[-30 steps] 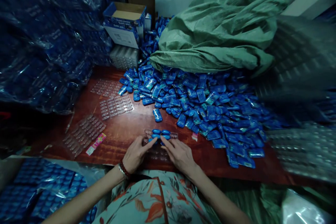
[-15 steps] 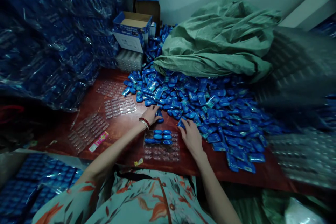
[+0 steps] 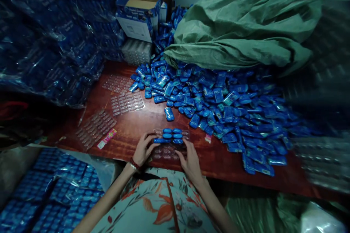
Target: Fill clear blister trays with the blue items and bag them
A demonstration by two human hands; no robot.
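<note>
A clear plastic blister tray (image 3: 165, 153) lies in front of me, with several small blue wrapped packets (image 3: 167, 135) in rows on its upper part. At its left side, my left hand (image 3: 142, 150) has its thumb and index finger closed on the end of a blue packet (image 3: 161, 141). My right hand (image 3: 191, 158) is at the right side, its index fingertip touching another blue packet (image 3: 177, 141) and its thumb apart over the tray. A single packet (image 3: 168, 114) lies on the table beyond the tray.
A large heap of blue packets (image 3: 232, 109) spreads behind and right, partly under a green cloth sack (image 3: 240, 51). Further blister trays (image 3: 127, 102) lie at left, near a pink-yellow strip (image 3: 107, 138). An open carton (image 3: 139, 14) stands behind; wrapped stacks (image 3: 49, 51) rise at left.
Both hands have drawn back from packets near the heap to the tray's sides. The left hand let go of one packet, which now lies on the table. The view has tilted down.
</note>
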